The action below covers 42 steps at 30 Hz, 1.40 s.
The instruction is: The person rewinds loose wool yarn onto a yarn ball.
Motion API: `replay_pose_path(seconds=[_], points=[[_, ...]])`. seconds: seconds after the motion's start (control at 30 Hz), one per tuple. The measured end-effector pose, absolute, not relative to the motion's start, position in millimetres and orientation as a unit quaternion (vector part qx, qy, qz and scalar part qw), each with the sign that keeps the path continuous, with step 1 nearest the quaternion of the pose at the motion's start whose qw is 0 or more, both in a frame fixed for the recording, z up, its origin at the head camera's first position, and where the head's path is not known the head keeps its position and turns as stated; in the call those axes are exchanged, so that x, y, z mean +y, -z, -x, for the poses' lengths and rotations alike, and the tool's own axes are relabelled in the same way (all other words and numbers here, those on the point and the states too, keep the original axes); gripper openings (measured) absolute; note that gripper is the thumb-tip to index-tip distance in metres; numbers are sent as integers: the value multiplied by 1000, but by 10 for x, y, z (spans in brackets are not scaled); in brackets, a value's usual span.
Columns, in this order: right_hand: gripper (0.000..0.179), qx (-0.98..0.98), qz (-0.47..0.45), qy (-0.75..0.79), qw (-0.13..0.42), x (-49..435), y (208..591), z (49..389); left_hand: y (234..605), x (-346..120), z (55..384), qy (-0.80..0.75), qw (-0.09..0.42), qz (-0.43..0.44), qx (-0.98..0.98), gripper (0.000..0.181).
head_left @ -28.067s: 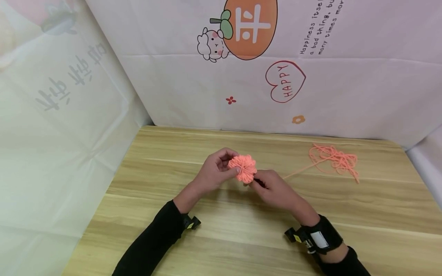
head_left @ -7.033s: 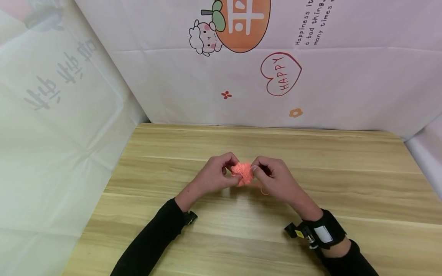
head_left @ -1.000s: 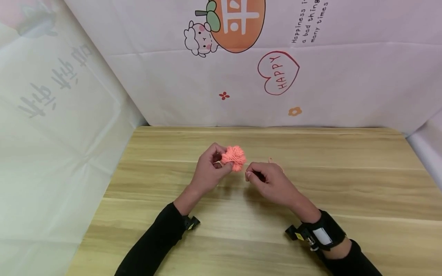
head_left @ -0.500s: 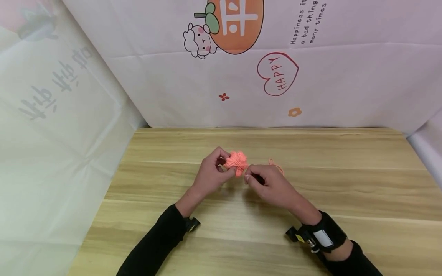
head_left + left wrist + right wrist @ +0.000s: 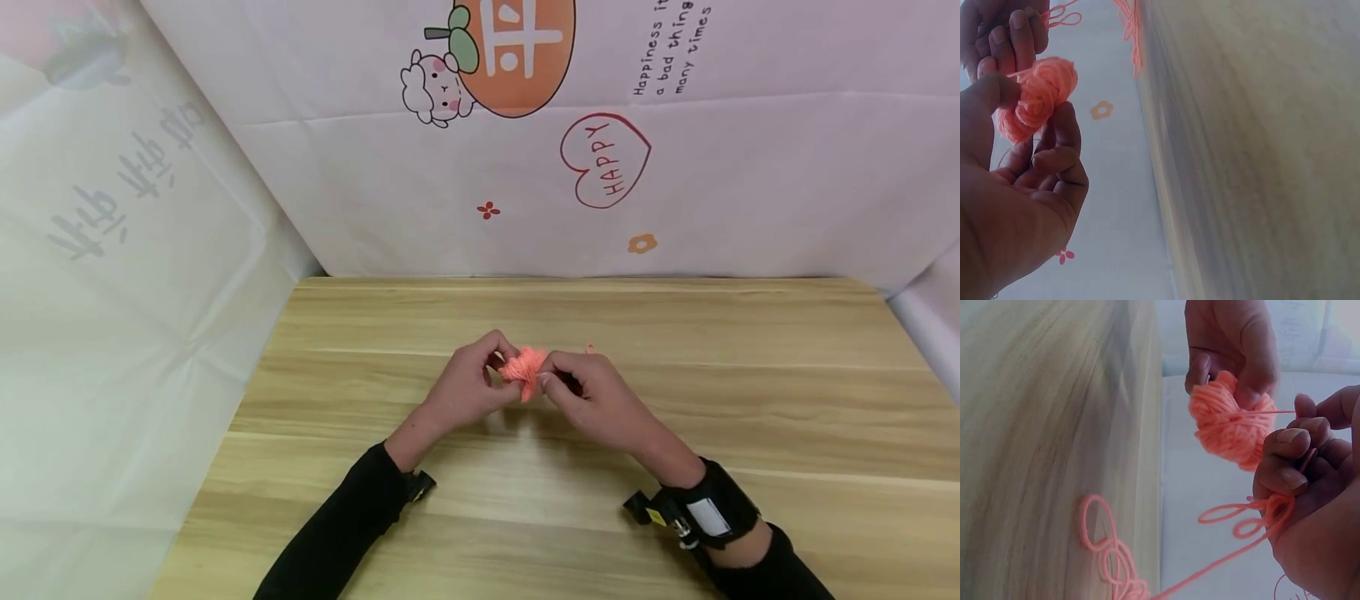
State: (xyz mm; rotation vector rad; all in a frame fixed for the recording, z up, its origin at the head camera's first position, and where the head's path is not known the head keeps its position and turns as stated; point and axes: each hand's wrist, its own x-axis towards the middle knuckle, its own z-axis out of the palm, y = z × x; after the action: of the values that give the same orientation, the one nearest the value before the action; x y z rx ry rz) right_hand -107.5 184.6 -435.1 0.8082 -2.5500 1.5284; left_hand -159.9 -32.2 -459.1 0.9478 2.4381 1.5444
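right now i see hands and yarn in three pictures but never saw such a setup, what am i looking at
No robot here: a person works with a bare left hand and right hand. The wide picture comes from a head-worn camera, looking forward and down; the two close ones come from a small camera on each wrist. The left hand pinches a coral yarn bundle, and the right hand pinches a thin strand stretching from it. Loose yarn loops seem to rest on the wooden table.

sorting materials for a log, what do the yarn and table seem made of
Yarn: soft, matte fibre, perhaps acrylic or cotton; wound strands and loose loops show. Table: wood or wood-look laminate, faintly glossy; long grain streaks and a pale reflection show.
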Motion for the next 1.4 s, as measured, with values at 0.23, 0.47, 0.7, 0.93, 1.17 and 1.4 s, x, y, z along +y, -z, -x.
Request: replay_pose_path(seconds=[0.23,0.47,0.7,0.93,1.17,1.4], points=[[23,-826,-245,-508,23,1879,4328,1090,4554,-285,1580,-482,106,-368,788,28],[22,-819,-226,-527,20,1894,4307,1096,4569,-276,1595,-473,133,-429,758,30],[23,-813,-230,-533,40,1842,4184,1038,4521,-257,1549,-494,135,-439,738,31],[22,-813,-229,-534,28,1873,4298,1074,4319,-267,1428,-518,130,-455,713,29],[22,-817,-229,-528,28,1900,4364,1101,4273,-286,1404,-545,128,-460,689,27],[21,-817,-223,-532,24,1910,4340,1101,4265,-294,1407,-589,145,-457,650,25]])
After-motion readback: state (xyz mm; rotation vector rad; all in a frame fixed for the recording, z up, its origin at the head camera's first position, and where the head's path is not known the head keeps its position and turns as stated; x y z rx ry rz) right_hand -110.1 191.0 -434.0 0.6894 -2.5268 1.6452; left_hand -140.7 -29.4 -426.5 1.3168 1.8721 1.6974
